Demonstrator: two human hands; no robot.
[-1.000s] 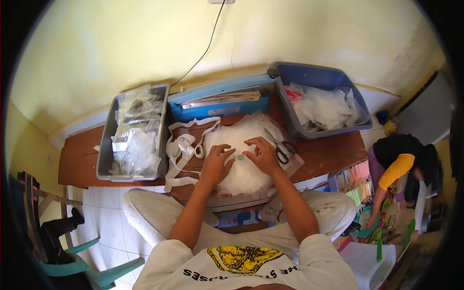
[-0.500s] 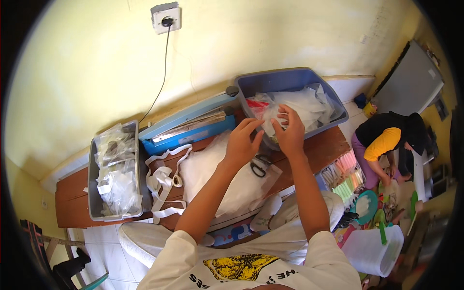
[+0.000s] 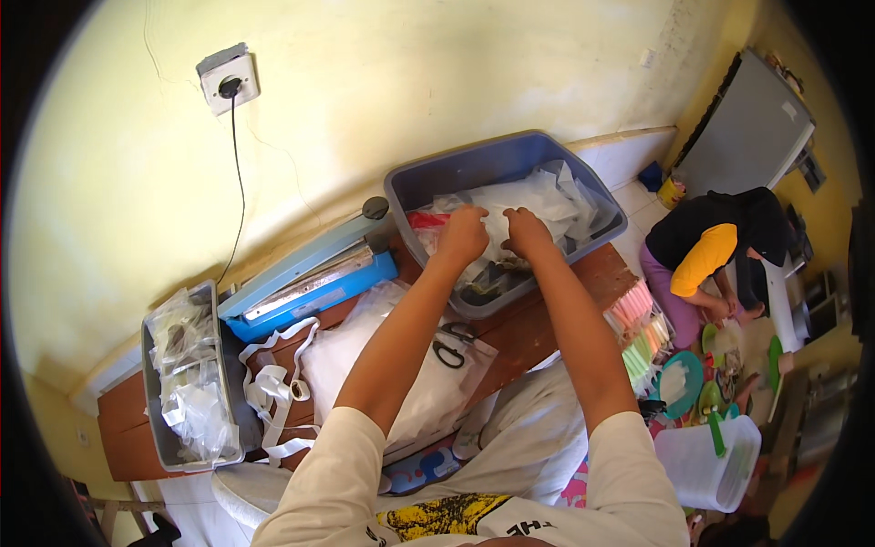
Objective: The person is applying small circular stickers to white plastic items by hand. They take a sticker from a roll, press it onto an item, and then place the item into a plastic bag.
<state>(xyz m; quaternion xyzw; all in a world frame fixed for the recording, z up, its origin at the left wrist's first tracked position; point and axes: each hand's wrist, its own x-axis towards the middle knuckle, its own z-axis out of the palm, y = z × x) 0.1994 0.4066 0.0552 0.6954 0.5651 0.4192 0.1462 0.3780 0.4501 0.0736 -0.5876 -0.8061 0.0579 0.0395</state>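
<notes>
Head view, plastic bags (image 3: 550, 199) under left hand (image 3: 466, 233), right hand (image 3: 528, 234), each grip unclear

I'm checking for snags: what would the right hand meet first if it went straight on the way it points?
The right hand would probably meet the clear plastic bags in the blue-grey bin; depth is unclear, so it may be touching them.

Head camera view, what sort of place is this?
Possibly a small home workshop: there's what looks like a blue bag sealer on a wooden bench, a bin of clear plastic, and another person nearby.
</notes>
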